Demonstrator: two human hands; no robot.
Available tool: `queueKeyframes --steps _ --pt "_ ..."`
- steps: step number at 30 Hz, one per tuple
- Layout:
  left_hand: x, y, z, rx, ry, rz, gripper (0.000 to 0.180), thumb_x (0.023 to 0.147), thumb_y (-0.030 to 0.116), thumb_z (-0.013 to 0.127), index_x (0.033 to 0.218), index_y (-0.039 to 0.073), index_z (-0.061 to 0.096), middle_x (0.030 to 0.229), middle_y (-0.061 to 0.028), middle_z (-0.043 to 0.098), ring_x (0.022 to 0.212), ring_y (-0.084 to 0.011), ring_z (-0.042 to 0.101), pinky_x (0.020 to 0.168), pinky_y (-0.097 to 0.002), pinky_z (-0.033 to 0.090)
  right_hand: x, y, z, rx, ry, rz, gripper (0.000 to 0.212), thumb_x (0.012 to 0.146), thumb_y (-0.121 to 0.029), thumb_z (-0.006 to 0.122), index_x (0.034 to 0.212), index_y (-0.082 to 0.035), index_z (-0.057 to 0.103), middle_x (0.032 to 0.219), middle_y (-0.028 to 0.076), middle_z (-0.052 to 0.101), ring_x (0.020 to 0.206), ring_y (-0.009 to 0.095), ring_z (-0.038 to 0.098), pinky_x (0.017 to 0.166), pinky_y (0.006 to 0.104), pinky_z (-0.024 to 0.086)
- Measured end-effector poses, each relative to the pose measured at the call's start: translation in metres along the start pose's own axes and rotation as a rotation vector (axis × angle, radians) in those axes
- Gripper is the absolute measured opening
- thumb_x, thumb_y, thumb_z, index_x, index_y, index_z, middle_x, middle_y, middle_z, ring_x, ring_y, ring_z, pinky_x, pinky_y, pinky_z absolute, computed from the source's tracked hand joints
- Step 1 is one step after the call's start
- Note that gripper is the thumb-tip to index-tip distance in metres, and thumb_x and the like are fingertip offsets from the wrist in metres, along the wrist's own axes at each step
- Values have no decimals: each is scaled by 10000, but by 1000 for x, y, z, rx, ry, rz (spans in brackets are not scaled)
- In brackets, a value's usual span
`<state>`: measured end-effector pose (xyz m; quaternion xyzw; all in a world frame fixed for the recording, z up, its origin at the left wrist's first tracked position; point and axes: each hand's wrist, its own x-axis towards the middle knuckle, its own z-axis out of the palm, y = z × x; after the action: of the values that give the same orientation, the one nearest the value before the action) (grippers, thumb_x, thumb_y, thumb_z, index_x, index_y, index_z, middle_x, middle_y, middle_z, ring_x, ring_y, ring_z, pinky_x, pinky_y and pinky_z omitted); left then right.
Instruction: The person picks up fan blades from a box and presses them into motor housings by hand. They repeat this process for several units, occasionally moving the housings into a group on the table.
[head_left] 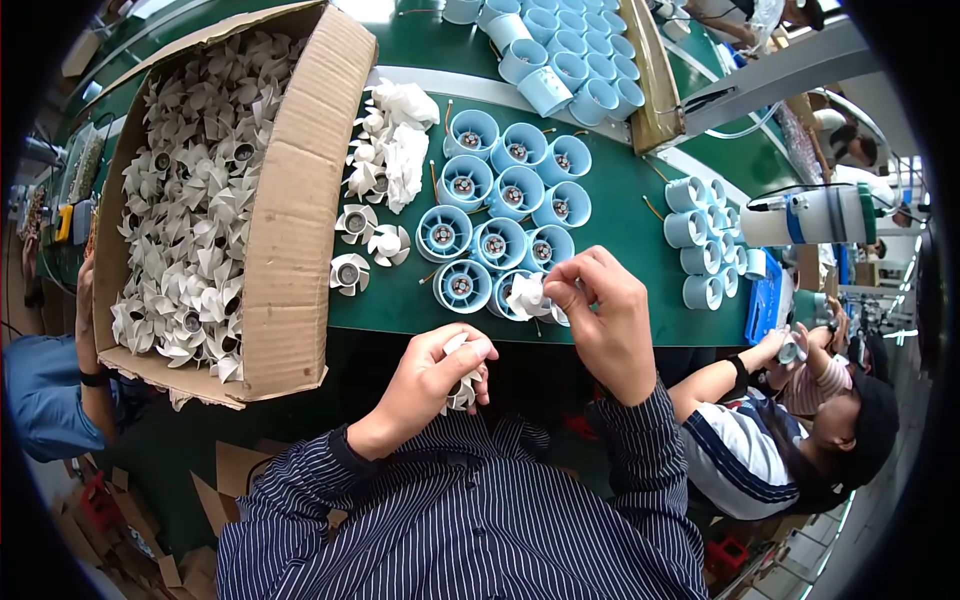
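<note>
One white fan wheel (pixel 461 385) sits inside the left hand (pixel 428 382), gripped. The right hand (pixel 608 315) is pinched narrow beside one white piece (pixel 525 295); I cannot tell whether it holds it. Farther off on the tabletop (pixel 622 230): three separate wheels (pixel 388 243) left, about twelve blue housings (pixel 516 192) centre.

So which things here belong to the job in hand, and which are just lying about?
In use, it seems:
White fan, in the left hand
Blue cups, by the right hand
Cardboard box of loose fans

Lying about, probably:
Crumpled white wrapping
Blue tray
Open brown carton, lower left
</note>
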<state>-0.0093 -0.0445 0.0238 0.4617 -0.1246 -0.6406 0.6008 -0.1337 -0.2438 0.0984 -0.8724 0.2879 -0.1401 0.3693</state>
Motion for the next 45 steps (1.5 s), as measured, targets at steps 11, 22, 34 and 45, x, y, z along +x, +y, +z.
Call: queueKeyframes --steps 11,22,34,45 --pt "7 -2 -2 -91 -40 -17 414 1115 358 549 1242 -31 608 823 -80 643 712 -192 706 588 -291 587 4 0 17 -200 50 -230 62 892 -61 793 912 -35 740 878 82 653 792 285 616 687 408 495" --pt "4 0 3 -259 -95 -20 463 1116 370 497 1323 -43 541 847 -95 596 693 -236 699 557 -321 583 -4 3 20 -510 0 -344 100 850 -86 829 913 -90 751 874 47 634 832 273 594 750 418 494" --pt "-2 11 -4 -341 -341 15 504 1121 389 452 1411 -15 538 847 -79 608 661 -219 697 538 -315 567 -9 -17 10 -77 -284 -649 264 811 -26 859 1065 -67 797 1003 59 734 826 267 673 723 367 543" --pt "-7 -3 -27 -264 25 -90 559 1175 482 395 1223 -26 625 826 -46 609 660 -188 699 542 -296 588 29 -10 34 -76 -91 -319 88 880 -57 817 933 -40 749 931 84 724 862 284 658 747 401 525"
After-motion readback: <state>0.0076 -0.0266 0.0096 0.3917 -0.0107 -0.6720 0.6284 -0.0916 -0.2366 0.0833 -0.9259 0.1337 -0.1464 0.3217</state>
